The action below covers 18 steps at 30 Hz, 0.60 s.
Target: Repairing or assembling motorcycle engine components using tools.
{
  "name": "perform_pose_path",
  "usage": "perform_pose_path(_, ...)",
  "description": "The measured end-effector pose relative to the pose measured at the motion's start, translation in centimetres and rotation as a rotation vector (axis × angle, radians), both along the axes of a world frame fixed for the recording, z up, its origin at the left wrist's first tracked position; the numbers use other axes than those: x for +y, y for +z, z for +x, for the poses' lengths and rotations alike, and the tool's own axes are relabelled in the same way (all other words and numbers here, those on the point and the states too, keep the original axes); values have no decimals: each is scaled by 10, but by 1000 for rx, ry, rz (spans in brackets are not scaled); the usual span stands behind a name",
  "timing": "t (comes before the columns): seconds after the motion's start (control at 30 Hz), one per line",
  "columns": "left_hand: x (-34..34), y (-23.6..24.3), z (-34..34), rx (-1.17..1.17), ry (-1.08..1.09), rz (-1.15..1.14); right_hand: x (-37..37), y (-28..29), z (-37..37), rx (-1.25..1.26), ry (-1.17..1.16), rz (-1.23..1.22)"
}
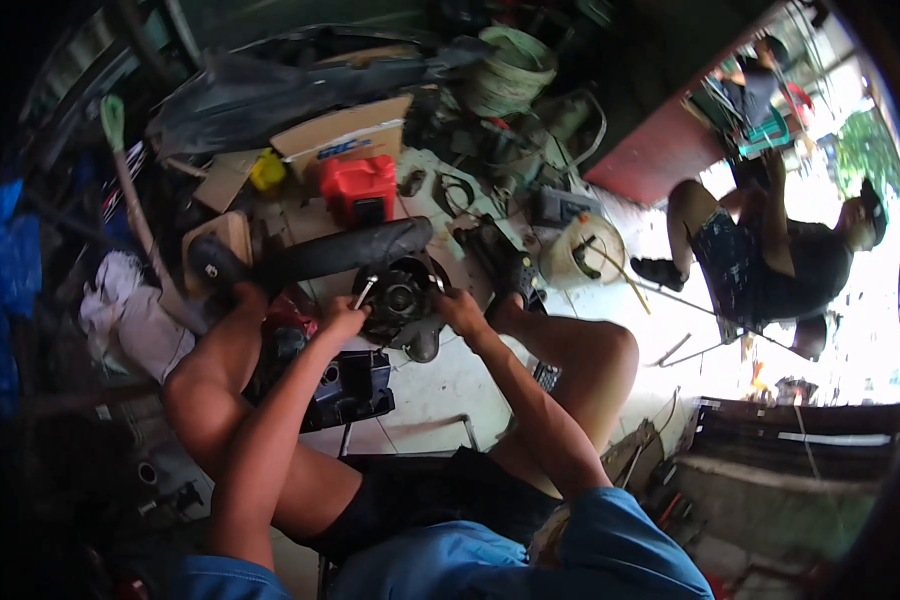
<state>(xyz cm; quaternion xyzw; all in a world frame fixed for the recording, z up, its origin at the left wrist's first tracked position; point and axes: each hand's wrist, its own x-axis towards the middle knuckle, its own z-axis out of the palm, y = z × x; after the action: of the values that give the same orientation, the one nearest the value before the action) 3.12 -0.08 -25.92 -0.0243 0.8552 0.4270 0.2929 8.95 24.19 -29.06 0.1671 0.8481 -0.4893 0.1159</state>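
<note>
Between my knees stands a round dark metal machine part [402, 296] with a hub at its middle. My left hand [344, 318] is closed around a shiny metal wrench [366, 291], which points up along the part's left side. At the right rim of the part is my right hand [458, 310], its fingers closed by a small bright piece that I cannot make out. Below my left wrist lies a black plastic housing [348, 390] with a round hole. A dark curved cover [345, 250] lies just behind the machine part.
Beyond it stand a red plastic jug [358, 190], a cardboard box [345, 130] and a pale bucket [582, 252]. Grey cloth [130, 310] is heaped at the left by a long wooden handle [135, 190]. Another person [780, 250] sits at the right, near thin rods on the floor.
</note>
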Motion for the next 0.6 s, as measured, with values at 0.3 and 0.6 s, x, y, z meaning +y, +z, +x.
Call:
perform_pose_path(0.3,17,20,1,-164,273,-98,-17,48,8,-160,-120,79)
perform_pose_path(0.6,63,77,32,-276,6,149,66,92,65,-29,-12,-55)
